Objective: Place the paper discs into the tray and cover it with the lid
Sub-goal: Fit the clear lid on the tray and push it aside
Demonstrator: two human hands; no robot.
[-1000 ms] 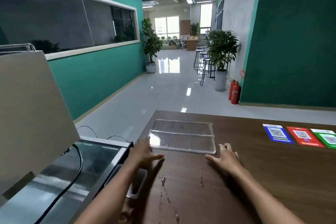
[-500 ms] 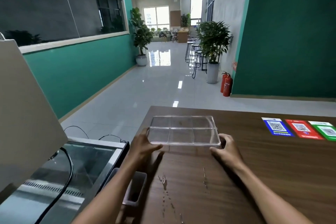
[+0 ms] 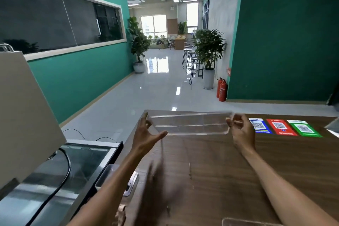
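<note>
A clear plastic tray [image 3: 189, 124] with several compartments hangs in the air, tilted, above the far part of the wooden table [image 3: 211, 167]. My left hand [image 3: 146, 134] grips its left end with the thumb stretched out underneath. Its right end sits in my right hand [image 3: 240, 130]. Another clear plastic piece [image 3: 245, 223] pokes in at the bottom edge; whether it is a lid or a tray I cannot tell. No paper discs are in view.
Blue [image 3: 258, 124], red [image 3: 278, 127] and green [image 3: 303, 129] QR stickers lie on the table's far right. Left of the table stands a steel machine [image 3: 60, 176] with a white panel [image 3: 23, 115] and a black cable [image 3: 64, 167]. Beyond lies an open floor.
Both hands went from flat on the table to the tray's two ends, then lifted it off the table and tilted it. The camera has tipped upward.
</note>
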